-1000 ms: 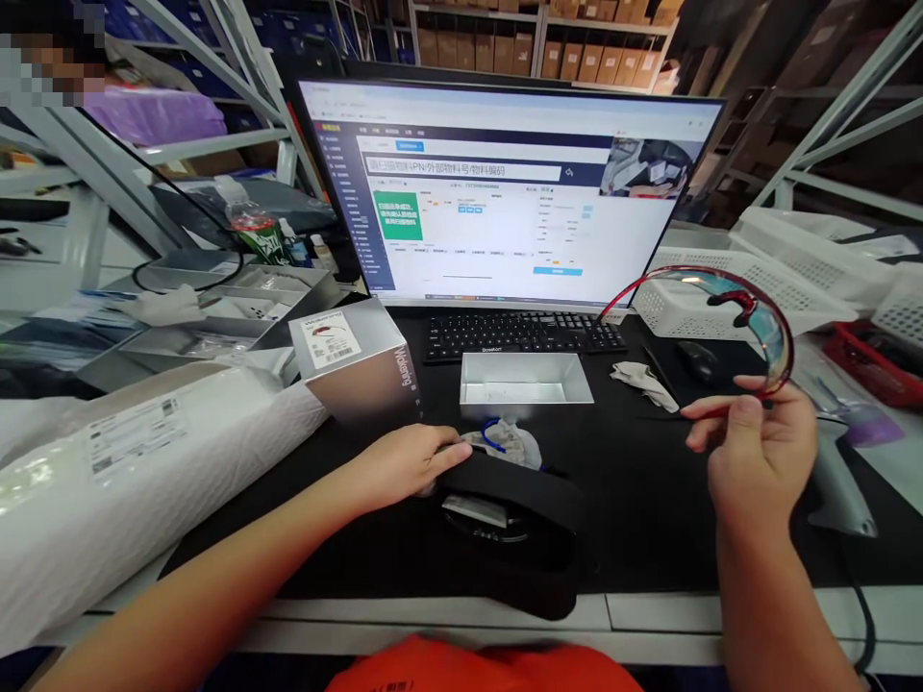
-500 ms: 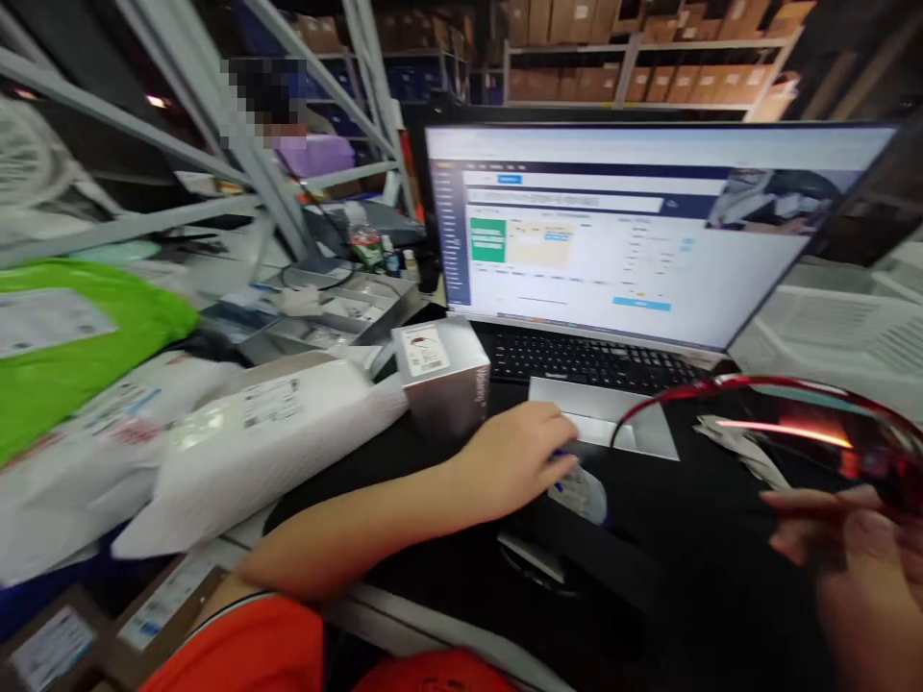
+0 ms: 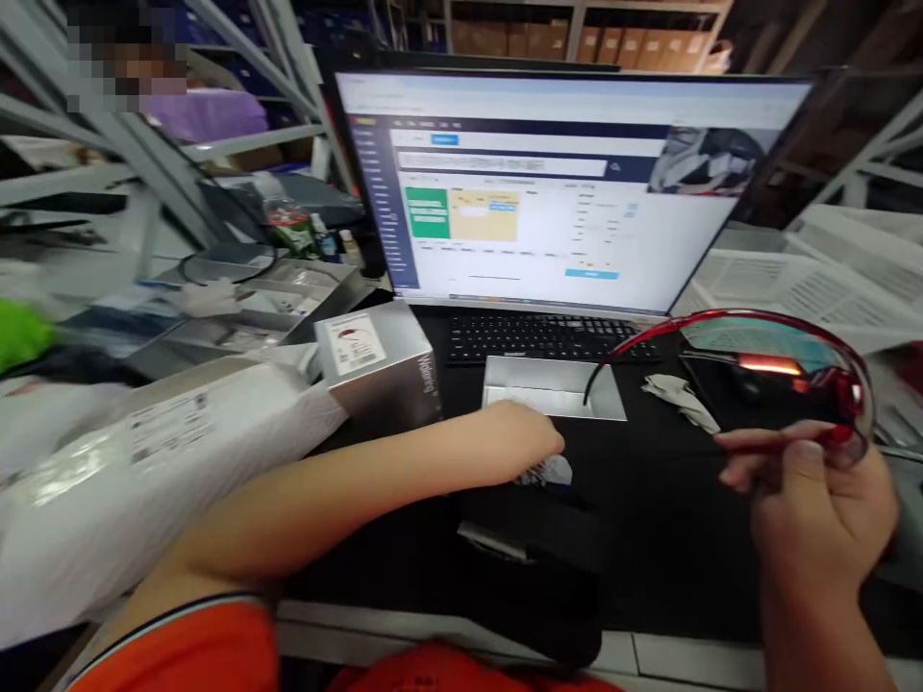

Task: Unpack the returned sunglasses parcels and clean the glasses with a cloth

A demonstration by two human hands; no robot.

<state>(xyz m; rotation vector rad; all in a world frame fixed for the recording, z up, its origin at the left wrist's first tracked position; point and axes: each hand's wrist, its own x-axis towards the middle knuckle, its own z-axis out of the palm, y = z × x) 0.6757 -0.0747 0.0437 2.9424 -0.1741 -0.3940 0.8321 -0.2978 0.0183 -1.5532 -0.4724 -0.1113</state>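
Note:
My right hand [image 3: 814, 490] pinches the temple of a pair of sunglasses [image 3: 771, 322] with a glossy red frame and mirrored lenses, holding them up at the right. My left hand [image 3: 515, 437] is closed on a crumpled clear plastic packet [image 3: 554, 471] with dark print; its fingertips are mostly hidden. Just behind this hand lies an open silver box part [image 3: 606, 396] with a pale inside. Nearer me is a dark case or pouch [image 3: 534, 538] with a light edge. A closed silver box [image 3: 379, 351], labelled with a picture of glasses, stands left of my left hand.
A monitor [image 3: 534, 192] stands behind a black keyboard [image 3: 526, 336]. White wrapped parcels [image 3: 180, 452] crowd the left. White plastic baskets [image 3: 779, 284] are at the right, near a crumpled pale cloth [image 3: 682, 399]. Metal frame bars rise at the left; another person is beyond them.
The view has swung right and moved closer. My left hand's fingers have curled down over the packet. My right hand has come fully into view, still holding the sunglasses.

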